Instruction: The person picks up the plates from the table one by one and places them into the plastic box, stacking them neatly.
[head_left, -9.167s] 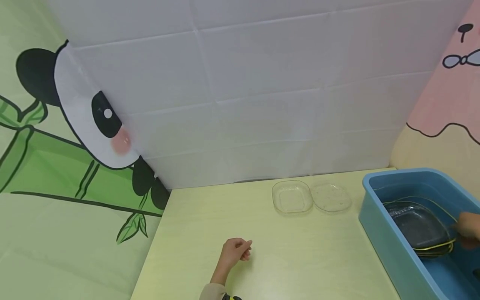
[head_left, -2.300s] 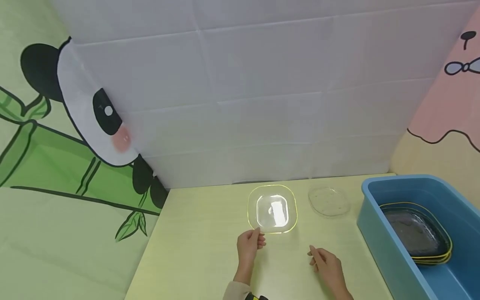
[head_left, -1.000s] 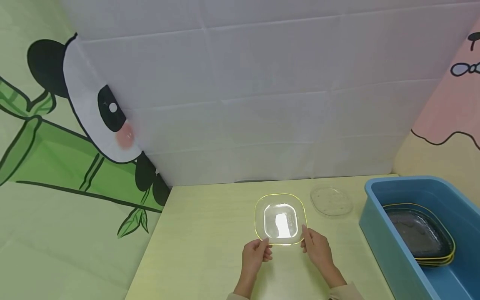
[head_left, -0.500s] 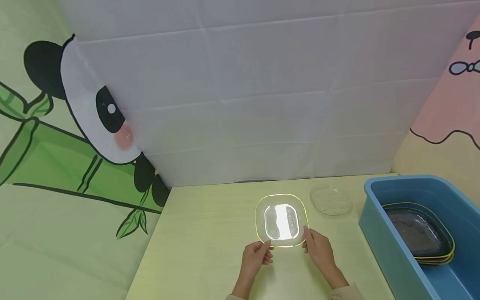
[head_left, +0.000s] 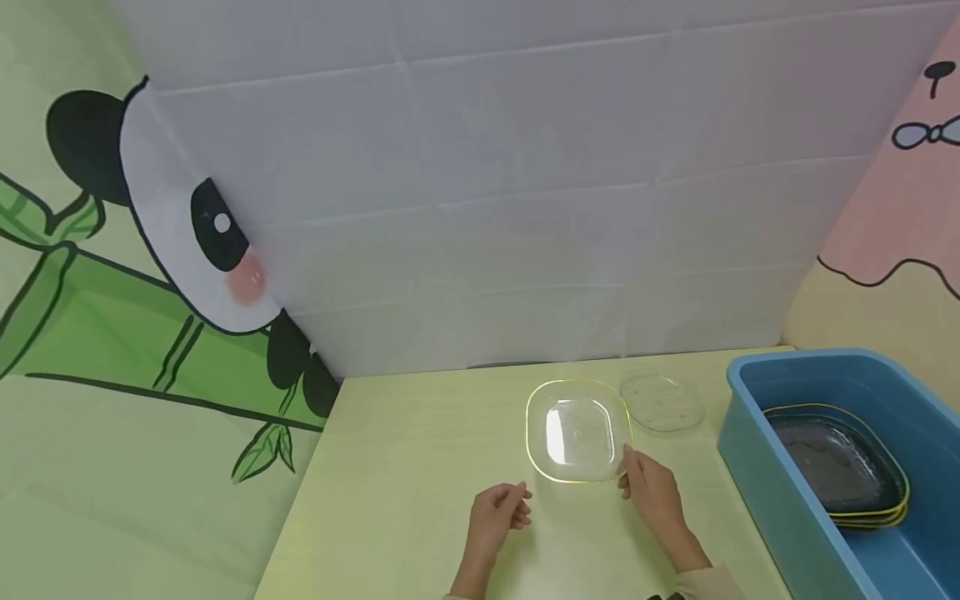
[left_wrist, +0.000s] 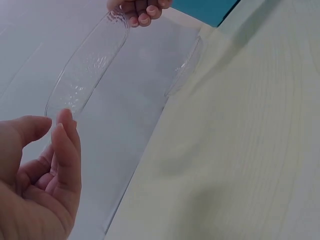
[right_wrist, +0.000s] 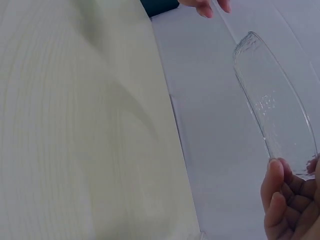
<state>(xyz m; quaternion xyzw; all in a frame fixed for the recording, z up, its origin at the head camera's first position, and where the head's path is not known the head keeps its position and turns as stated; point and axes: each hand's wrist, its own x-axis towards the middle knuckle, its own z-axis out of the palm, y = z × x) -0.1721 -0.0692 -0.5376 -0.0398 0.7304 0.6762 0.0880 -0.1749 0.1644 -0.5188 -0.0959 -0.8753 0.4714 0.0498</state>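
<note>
A clear square plate [head_left: 577, 429] with a yellow-tinted rim is held up above the table. My right hand [head_left: 656, 496] pinches its near right corner between thumb and fingers, as the right wrist view shows with the plate [right_wrist: 272, 105] rising from the fingertips. My left hand [head_left: 495, 525] is off the plate, just in front of its near left side. In the left wrist view the left thumb and fingers [left_wrist: 65, 155] stand apart, close to the plate's edge, with nothing between them. Beyond the right hand, a second clear plate [head_left: 662, 402] lies on the table.
At the right stands a deep blue tub [head_left: 772, 467], holding a stack of dark see-through plates [head_left: 832, 467] with yellow rims. A white cloth backdrop [head_left: 465, 250] rises behind the pale wooden table [head_left: 397, 467]. Printed green and pink cloths hang at the sides.
Both hands gripped the plate half a second ago; the left has since let go and drawn slightly left. The right hand and plate have shifted a little right and away.
</note>
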